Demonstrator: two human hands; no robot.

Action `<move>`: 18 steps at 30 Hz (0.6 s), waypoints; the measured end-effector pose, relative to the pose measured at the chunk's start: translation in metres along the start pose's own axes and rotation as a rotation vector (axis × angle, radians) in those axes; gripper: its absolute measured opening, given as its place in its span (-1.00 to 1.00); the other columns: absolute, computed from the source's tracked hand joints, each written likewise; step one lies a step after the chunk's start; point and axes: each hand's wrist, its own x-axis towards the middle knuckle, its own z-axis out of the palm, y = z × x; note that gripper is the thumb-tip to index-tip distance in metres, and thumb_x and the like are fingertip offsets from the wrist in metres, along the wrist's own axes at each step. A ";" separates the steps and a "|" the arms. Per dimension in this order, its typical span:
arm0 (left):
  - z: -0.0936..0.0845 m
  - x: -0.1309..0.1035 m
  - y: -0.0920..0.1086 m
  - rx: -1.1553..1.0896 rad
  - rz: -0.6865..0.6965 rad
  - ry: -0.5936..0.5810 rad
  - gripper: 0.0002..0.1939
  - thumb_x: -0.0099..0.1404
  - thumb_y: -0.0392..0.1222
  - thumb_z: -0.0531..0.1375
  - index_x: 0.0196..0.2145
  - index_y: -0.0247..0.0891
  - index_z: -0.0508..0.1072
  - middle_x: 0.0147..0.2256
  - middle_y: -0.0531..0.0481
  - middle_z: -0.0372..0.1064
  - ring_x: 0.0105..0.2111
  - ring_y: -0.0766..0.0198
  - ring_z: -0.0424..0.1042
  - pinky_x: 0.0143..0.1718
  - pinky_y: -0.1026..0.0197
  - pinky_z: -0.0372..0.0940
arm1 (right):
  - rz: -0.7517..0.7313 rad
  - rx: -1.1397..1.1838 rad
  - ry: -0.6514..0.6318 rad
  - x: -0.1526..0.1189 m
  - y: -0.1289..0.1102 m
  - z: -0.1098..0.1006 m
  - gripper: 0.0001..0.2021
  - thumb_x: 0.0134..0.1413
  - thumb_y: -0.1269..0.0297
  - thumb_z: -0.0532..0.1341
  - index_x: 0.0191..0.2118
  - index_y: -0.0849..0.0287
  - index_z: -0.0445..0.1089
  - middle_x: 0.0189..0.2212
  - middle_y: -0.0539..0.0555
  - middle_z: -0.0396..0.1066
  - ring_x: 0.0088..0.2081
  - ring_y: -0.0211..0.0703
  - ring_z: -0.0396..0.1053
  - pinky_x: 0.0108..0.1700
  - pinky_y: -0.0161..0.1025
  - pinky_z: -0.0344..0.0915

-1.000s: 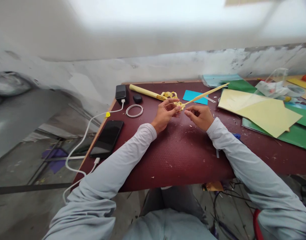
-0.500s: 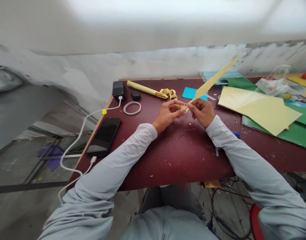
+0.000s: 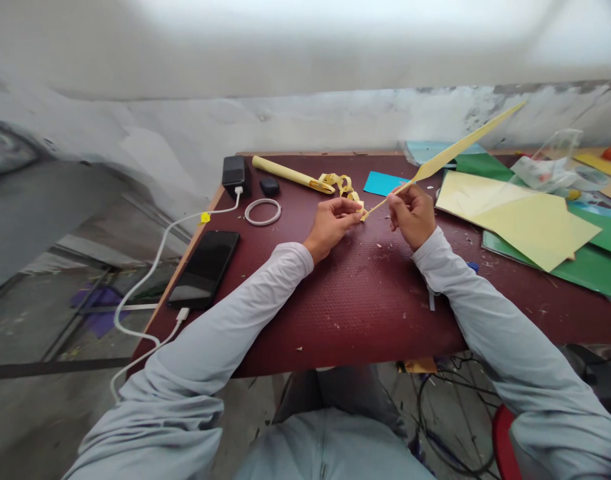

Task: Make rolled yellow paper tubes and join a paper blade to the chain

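My left hand [image 3: 332, 225] is closed, fingertips pinching the folded end of a long pale-yellow paper strip [image 3: 450, 157] beside yellow paper loops [image 3: 339, 181]. The strip runs past my right hand [image 3: 412, 215], narrow near my left fingers and broader where it rises up to the right. My right thumb and fingers are closed on its narrow part. Behind my left hand, the curled loops lead to a rolled yellow paper tube [image 3: 288, 175]. Exactly how the strip meets the loops is hidden by my fingers.
On the left of the dark red table [image 3: 325, 313] lie a phone [image 3: 205, 270], a black charger [image 3: 235, 173], a small black case [image 3: 270, 187] and a coiled white cable [image 3: 263, 212]. A blue card [image 3: 382, 183] lies behind my hands; yellow sheets [image 3: 515, 207] cover green ones at right.
My right hand has slid slightly right along the strip, away from my left hand. A thin stretch of strip now spans the gap, and its far end reaches farther right.
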 end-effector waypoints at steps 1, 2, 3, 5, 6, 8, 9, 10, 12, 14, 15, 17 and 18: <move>-0.002 0.002 -0.003 0.051 -0.002 0.022 -0.80 0.21 -0.19 0.43 -0.23 -0.30 0.58 -0.20 -0.10 0.57 -0.29 0.31 0.49 -0.26 0.22 0.40 | -0.015 0.025 0.032 0.002 -0.001 -0.002 -0.74 0.24 0.00 0.32 -0.23 0.04 0.31 -0.56 -0.11 0.23 -0.63 -0.32 0.16 -0.64 -0.24 0.25; -0.004 0.004 -0.005 0.131 0.011 0.064 -0.83 0.23 -0.20 0.41 -0.24 -0.30 0.60 -0.18 -0.12 0.56 -0.27 0.30 0.48 -0.22 0.19 0.41 | -0.020 0.052 0.040 0.003 -0.002 -0.004 -0.74 0.25 0.01 0.31 -0.23 0.03 0.28 -0.56 -0.12 0.22 -0.64 -0.32 0.15 -0.65 -0.25 0.24; -0.006 0.006 -0.006 0.229 0.043 0.120 -0.86 0.24 -0.21 0.41 -0.25 -0.28 0.62 -0.13 -0.14 0.53 -0.22 0.27 0.47 -0.17 0.15 0.41 | -0.009 0.077 0.021 0.003 -0.004 -0.006 -0.74 0.26 0.01 0.29 -0.24 0.03 0.26 -0.56 -0.13 0.23 -0.65 -0.32 0.15 -0.67 -0.25 0.23; -0.007 0.008 -0.005 0.392 0.152 0.204 -0.88 0.25 -0.19 0.41 -0.27 -0.26 0.65 -0.06 -0.17 0.48 -0.14 0.22 0.44 -0.10 0.12 0.39 | 0.058 0.104 -0.099 0.001 -0.008 -0.007 -0.72 0.27 0.02 0.28 -0.27 0.03 0.22 -0.56 -0.12 0.29 -0.67 -0.32 0.20 -0.68 -0.26 0.23; -0.007 0.007 -0.003 0.412 0.204 0.206 -0.87 0.26 -0.16 0.41 -0.26 -0.26 0.65 -0.05 -0.17 0.46 -0.13 0.22 0.43 -0.10 0.13 0.39 | 0.102 0.106 -0.190 -0.001 -0.010 -0.006 -0.71 0.26 0.01 0.29 -0.27 0.04 0.21 -0.55 -0.12 0.33 -0.67 -0.31 0.23 -0.68 -0.26 0.23; -0.003 0.004 0.004 0.276 0.215 0.061 -0.78 0.34 -0.05 0.36 -0.20 -0.27 0.65 -0.15 -0.12 0.48 -0.28 0.32 0.40 -0.23 0.21 0.37 | 0.153 0.095 -0.383 -0.007 -0.015 -0.002 -0.68 0.25 -0.02 0.31 -0.25 0.04 0.21 -0.55 -0.11 0.39 -0.68 -0.30 0.27 -0.68 -0.27 0.22; 0.000 0.002 0.008 0.160 0.164 -0.033 -0.72 0.37 0.01 0.34 -0.14 -0.26 0.64 -0.24 -0.08 0.49 -0.37 0.36 0.35 -0.32 0.25 0.32 | 0.148 0.091 -0.460 -0.010 -0.017 0.000 -0.67 0.25 -0.04 0.32 -0.23 0.05 0.22 -0.55 -0.11 0.41 -0.68 -0.30 0.27 -0.68 -0.28 0.20; 0.003 -0.001 0.011 0.060 0.125 -0.117 -0.68 0.35 0.04 0.35 -0.11 -0.25 0.63 -0.30 -0.05 0.48 -0.43 0.39 0.31 -0.38 0.27 0.28 | 0.130 0.087 -0.512 -0.013 -0.018 0.002 -0.67 0.25 -0.05 0.32 -0.21 0.05 0.24 -0.55 -0.12 0.40 -0.68 -0.31 0.27 -0.67 -0.29 0.19; 0.007 -0.005 0.016 -0.080 0.085 -0.196 -0.66 0.30 0.04 0.40 -0.10 -0.25 0.63 -0.33 -0.03 0.48 -0.44 0.41 0.31 -0.40 0.28 0.26 | 0.084 0.077 -0.548 -0.018 -0.020 0.005 -0.67 0.26 -0.07 0.31 -0.19 0.07 0.31 -0.57 -0.12 0.35 -0.68 -0.35 0.23 -0.66 -0.30 0.15; 0.009 -0.008 0.018 -0.150 0.071 -0.208 -0.67 0.25 0.01 0.44 -0.14 -0.24 0.63 -0.32 -0.02 0.48 -0.42 0.41 0.32 -0.38 0.28 0.26 | 0.061 0.066 -0.556 -0.020 -0.021 0.006 -0.67 0.28 -0.08 0.30 -0.21 0.09 0.36 -0.59 -0.13 0.28 -0.68 -0.38 0.17 -0.65 -0.31 0.09; 0.009 -0.008 0.019 -0.170 0.062 -0.206 -0.68 0.23 0.01 0.46 -0.16 -0.24 0.62 -0.33 -0.01 0.47 -0.42 0.42 0.32 -0.38 0.28 0.25 | 0.055 0.059 -0.567 -0.020 -0.021 0.006 -0.66 0.28 -0.09 0.30 -0.22 0.10 0.37 -0.60 -0.14 0.25 -0.67 -0.38 0.14 -0.64 -0.31 0.07; 0.008 -0.007 0.020 -0.198 0.038 -0.214 -0.66 0.19 0.02 0.49 -0.20 -0.24 0.60 -0.35 0.01 0.45 -0.43 0.43 0.30 -0.40 0.28 0.24 | 0.048 0.047 -0.587 -0.020 -0.021 0.006 -0.65 0.25 -0.11 0.32 -0.26 0.10 0.38 -0.62 -0.14 0.20 -0.66 -0.39 0.09 -0.62 -0.31 0.03; 0.007 -0.006 0.021 -0.209 0.027 -0.224 -0.64 0.16 0.04 0.50 -0.23 -0.25 0.58 -0.35 0.01 0.43 -0.44 0.43 0.30 -0.40 0.28 0.25 | 0.051 0.045 -0.581 -0.021 -0.021 0.006 -0.63 0.24 -0.12 0.33 -0.27 0.10 0.37 -0.62 -0.15 0.19 -0.65 -0.38 0.09 -0.61 -0.31 0.02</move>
